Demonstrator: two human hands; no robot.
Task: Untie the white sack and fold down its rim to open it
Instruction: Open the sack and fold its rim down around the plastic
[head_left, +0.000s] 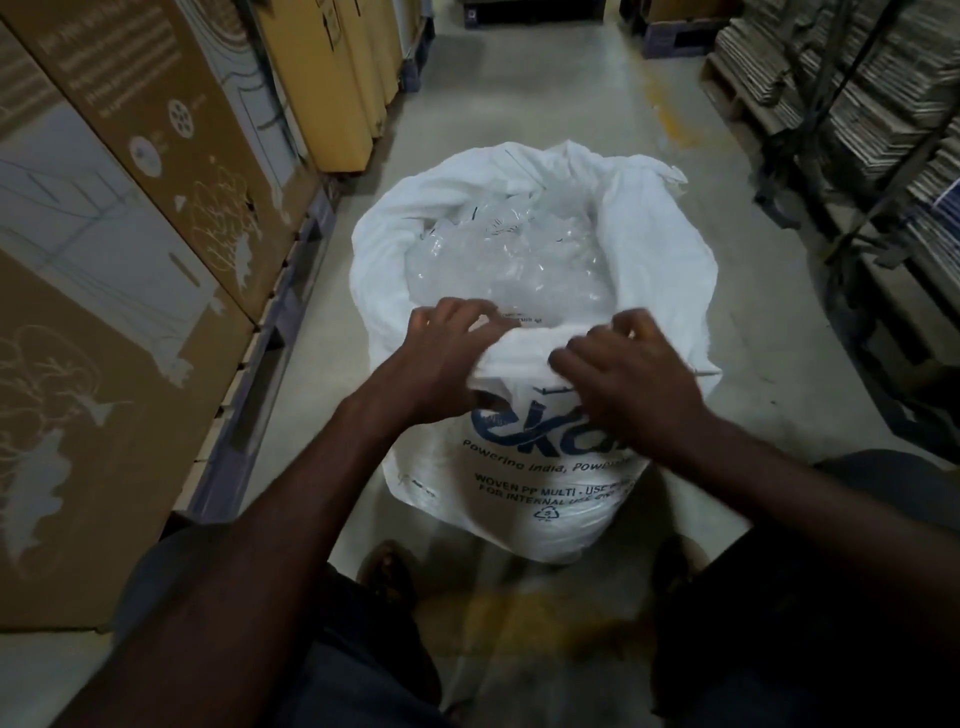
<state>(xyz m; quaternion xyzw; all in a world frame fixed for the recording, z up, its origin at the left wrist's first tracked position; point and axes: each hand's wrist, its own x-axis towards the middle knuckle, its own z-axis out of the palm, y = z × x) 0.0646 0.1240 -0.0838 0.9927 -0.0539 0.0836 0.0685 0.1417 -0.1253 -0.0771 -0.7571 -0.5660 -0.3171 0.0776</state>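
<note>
White sack (524, 483) stands on the floor (519, 93) between cartons (156, 218) and shelves (857, 104), its mouth already untied and gaping over clear plastic (509, 254). Both hands — left (441, 358), right (631, 379) — pinch the near rim (524, 345), rolling it outward. The far rim looks turned down already; the near side seems the last part left.

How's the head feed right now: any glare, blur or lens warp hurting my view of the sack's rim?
Head view: dim overall; white sack brightest, its rim nearly blown out; left hand and right hand slightly blurred; clear plastic glints; wide-angle bends cardboard boxes.
</note>
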